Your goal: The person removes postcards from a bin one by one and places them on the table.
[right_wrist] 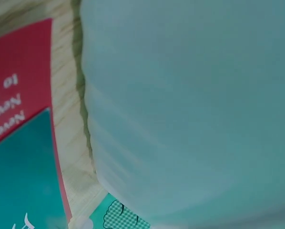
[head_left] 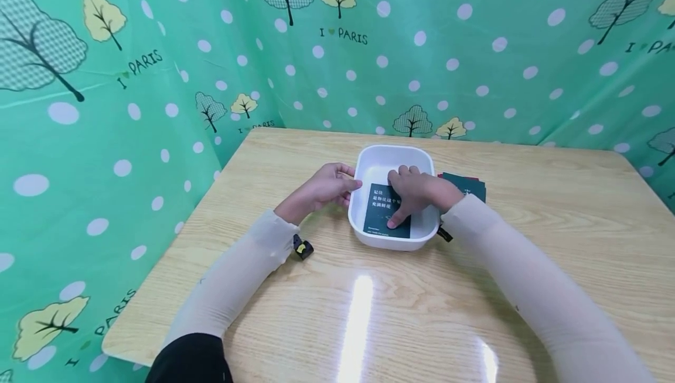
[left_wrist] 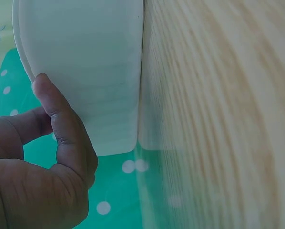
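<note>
A white plastic basin (head_left: pixel 394 243) stands on the table, its outer wall (left_wrist: pixel 85 86) filling much of the left wrist view. My left hand (head_left: pixel 331 185) grips its left rim, the thumb at the rim and the fingers along the outside. Inside lies a dark green card (head_left: pixel 375 219) printed with white Chinese characters. My right hand (head_left: pixel 413 191) reaches into the basin over the card's right part and holds it, thumb on the card's face and fingers at its far edge. The right wrist view shows only the basin's wall (right_wrist: pixel 180 105), not the hand.
Right of the basin lie more dark green cards (head_left: pixel 469 184), partly behind the right wrist. A red card (right_wrist: pixel 23 71) with white lettering shows beneath a green one (right_wrist: pixel 23 176). A polka-dot green curtain (head_left: pixel 453 67) hangs behind the wooden table (head_left: pixel 422 313).
</note>
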Demonstrator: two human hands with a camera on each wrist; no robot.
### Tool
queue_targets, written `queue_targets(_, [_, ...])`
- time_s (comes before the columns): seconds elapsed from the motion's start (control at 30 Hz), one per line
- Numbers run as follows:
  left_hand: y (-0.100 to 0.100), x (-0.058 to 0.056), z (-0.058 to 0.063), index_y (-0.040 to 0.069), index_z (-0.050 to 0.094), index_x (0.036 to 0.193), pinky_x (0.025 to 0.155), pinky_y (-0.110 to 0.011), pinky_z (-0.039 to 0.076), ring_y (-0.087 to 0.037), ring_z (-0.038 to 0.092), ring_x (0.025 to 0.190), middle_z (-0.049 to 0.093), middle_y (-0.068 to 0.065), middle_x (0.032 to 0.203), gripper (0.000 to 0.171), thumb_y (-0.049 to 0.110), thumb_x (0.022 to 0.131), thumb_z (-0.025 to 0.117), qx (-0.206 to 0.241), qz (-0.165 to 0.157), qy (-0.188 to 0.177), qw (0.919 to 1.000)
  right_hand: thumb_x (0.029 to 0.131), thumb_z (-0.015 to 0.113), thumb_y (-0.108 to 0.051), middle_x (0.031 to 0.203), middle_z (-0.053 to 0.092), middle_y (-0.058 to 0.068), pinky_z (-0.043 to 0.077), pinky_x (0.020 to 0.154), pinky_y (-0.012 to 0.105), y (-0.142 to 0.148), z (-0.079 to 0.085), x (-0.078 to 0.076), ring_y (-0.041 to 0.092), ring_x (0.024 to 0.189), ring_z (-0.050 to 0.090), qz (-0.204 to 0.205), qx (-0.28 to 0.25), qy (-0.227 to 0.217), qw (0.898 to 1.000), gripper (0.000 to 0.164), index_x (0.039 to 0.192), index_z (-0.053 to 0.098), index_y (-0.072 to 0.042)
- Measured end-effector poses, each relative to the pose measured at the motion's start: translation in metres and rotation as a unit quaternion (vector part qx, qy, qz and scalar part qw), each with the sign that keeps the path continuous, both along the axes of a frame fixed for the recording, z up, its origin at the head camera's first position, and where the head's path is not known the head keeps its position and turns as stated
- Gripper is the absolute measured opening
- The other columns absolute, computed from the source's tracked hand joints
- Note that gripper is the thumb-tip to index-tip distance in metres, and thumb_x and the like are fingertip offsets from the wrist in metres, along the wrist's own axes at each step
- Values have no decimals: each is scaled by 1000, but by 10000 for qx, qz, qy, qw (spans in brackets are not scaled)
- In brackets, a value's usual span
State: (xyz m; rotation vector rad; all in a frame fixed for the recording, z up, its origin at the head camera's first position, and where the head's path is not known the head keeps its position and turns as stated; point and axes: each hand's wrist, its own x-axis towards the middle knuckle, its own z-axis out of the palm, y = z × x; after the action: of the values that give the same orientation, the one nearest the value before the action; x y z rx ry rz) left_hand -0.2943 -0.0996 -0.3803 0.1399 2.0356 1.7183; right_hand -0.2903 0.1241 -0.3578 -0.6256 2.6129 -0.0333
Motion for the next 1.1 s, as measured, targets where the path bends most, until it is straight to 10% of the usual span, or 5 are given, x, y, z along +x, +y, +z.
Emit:
queue_targets(0.5, [-1,2,0,0,47,120,54,-29,53,-17,56,58,60,-14,87,33,7,94,64,-3,77,52,10000,102,53,-18,109,56,12,50,85,39,14,8,8,23,93,57,75,-2427,234,9698,31,123,32,-11])
queue_targets(1.1, [2,2,0,1,46,121,54,-30,51,-16,55,57,60,-13,86,34,8,94,65,-74,58,40,9999,103,44,-5,113,54,19,53,78,41,42,46,17,29,95,60,-87,-3640,1215,9234,31,131,32,-4])
